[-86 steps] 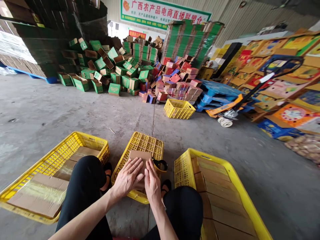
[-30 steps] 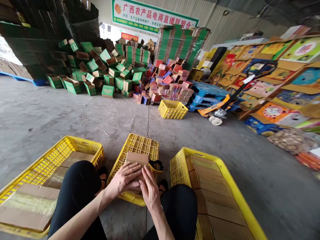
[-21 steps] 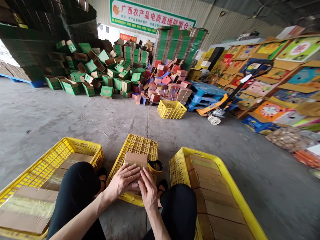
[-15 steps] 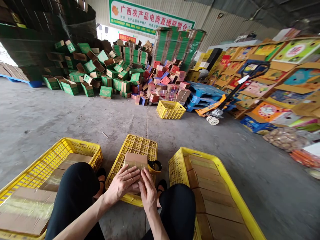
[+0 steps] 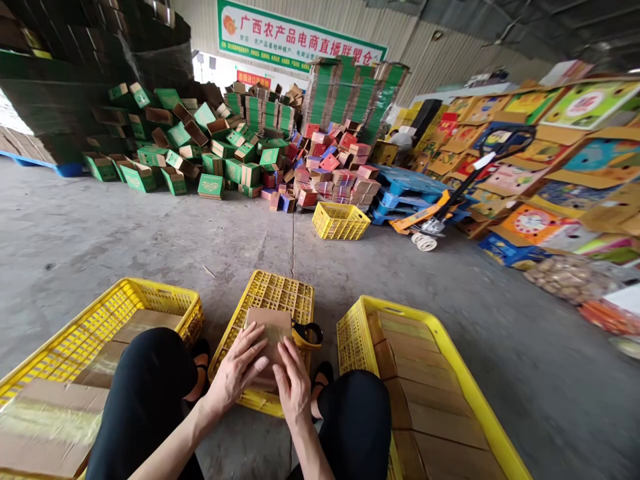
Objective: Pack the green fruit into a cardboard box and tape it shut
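Head camera looks down at a person sitting on a concrete floor [image 5: 150, 233] with three yellow crates close in front. Both hands lie on a small cardboard box [image 5: 270, 323], which rests on the gridded upper face of the middle crate [image 5: 277, 293], between the knees. The left hand [image 5: 234, 372] lies flat on the box's top and near left part; its grip is released, fingers spread and straight, pressing rather than clasping. The right hand [image 5: 293, 392] is just beside it at the box's near right edge, fingers stretched forward onto the cardboard, its grip likewise unclenched. The two hands nearly touch at the thumbs. A tape dispenser [image 5: 309, 335] sits on the same crate, touching the box's right side. The left crate [image 5: 115, 300] holds flat cardboard pieces, some with shiny tape across them. The right crate [image 5: 453, 350] is packed with a row of brown cardboard. Far across the floor lie a heap of green boxes [image 5: 200, 147], a smaller yellow basket [image 5: 341, 221] and a pallet jack [image 5: 433, 223].
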{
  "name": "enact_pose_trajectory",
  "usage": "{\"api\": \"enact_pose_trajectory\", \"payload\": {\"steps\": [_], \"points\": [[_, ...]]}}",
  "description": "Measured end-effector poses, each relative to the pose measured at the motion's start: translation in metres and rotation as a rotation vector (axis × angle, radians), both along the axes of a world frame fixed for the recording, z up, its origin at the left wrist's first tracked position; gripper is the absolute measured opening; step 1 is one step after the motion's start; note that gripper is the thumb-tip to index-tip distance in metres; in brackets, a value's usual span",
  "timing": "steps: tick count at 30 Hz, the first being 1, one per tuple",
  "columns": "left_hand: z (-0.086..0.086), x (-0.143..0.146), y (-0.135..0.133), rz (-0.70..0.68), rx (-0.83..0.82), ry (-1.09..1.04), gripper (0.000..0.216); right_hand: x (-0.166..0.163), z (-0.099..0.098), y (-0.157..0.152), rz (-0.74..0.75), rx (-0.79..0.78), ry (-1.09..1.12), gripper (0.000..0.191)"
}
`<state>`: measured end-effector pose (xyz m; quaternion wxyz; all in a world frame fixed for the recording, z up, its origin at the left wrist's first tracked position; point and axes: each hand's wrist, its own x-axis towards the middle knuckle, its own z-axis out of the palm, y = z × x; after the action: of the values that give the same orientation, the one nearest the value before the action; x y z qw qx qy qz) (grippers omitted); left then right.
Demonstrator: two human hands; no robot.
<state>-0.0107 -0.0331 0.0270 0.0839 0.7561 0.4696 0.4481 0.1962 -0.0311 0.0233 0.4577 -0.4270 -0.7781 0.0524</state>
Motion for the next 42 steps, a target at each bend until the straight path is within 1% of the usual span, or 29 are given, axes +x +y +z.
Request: {"api": "enact_pose_trajectory", "payload": {"steps": [3, 5, 7, 10, 12, 14, 17, 20, 23, 26, 29, 31, 34, 36, 38, 40, 42], "points": [[0.002, 0.003, -0.001, 0.032, 0.009, 0.021, 0.044, 0.002, -0.001, 0.002, 0.001, 0.03, 0.005, 0.049], [0.007, 0.003, -0.002, 0.031, 0.021, 0.087, 0.045, 0.002, -0.001, 0.001, -0.008, 0.037, 0.016, 0.047], [0.011, 0.003, -0.004, 0.024, 0.034, 0.174, 0.046, 0.002, 0.0, -0.002, -0.012, 0.027, 0.028, 0.046], [0.014, 0.001, -0.006, -0.017, 0.046, 0.267, 0.054, 0.0, 0.003, -0.006, -0.023, -0.02, 0.058, 0.049], [0.013, 0.001, -0.005, -0.034, 0.041, 0.26, 0.058, -0.002, 0.003, -0.008, -0.037, -0.064, 0.09, 0.055], [0.012, 0.001, -0.004, -0.021, 0.022, 0.218, 0.052, -0.005, 0.003, -0.007, -0.044, -0.105, 0.119, 0.06], [0.009, 0.003, -0.003, 0.002, 0.001, 0.181, 0.046, -0.006, 0.001, -0.005, -0.049, -0.127, 0.14, 0.06], [0.01, 0.006, -0.005, 0.025, -0.016, 0.191, 0.051, -0.005, -0.001, -0.003, -0.067, -0.117, 0.146, 0.058], [0.014, 0.009, -0.008, 0.053, -0.018, 0.213, 0.055, -0.004, -0.003, -0.006, -0.092, -0.137, 0.159, 0.052], [0.022, 0.01, -0.009, 0.077, -0.004, 0.231, 0.054, -0.005, -0.007, -0.01, -0.112, -0.158, 0.191, 0.047], [0.026, 0.009, -0.006, 0.128, -0.033, 0.228, 0.049, -0.007, -0.008, -0.014, -0.106, -0.156, 0.243, 0.048], [0.026, 0.009, -0.002, 0.174, -0.063, 0.206, 0.047, -0.008, -0.008, -0.015, -0.1, -0.142, 0.267, 0.047], [0.021, 0.009, 0.005, 0.219, -0.056, 0.145, 0.049, -0.01, -0.004, -0.015, -0.114, -0.131, 0.289, 0.039], [0.018, 0.008, 0.008, 0.193, -0.031, 0.133, 0.052, -0.011, -0.002, -0.013, -0.122, -0.154, 0.298, 0.038], [0.018, 0.007, 0.01, 0.123, -0.027, 0.167, 0.057, -0.014, 0.001, -0.009, -0.106, -0.196, 0.293, 0.044], [0.019, 0.005, 0.011, 0.067, -0.046, 0.211, 0.06, -0.015, 0.004, -0.004, -0.07, -0.249, 0.285, 0.05], [0.02, 0.004, 0.012, 0.052, -0.073, 0.241, 0.061, -0.016, 0.007, 0.004, -0.049, -0.309, 0.301, 0.051]]}}
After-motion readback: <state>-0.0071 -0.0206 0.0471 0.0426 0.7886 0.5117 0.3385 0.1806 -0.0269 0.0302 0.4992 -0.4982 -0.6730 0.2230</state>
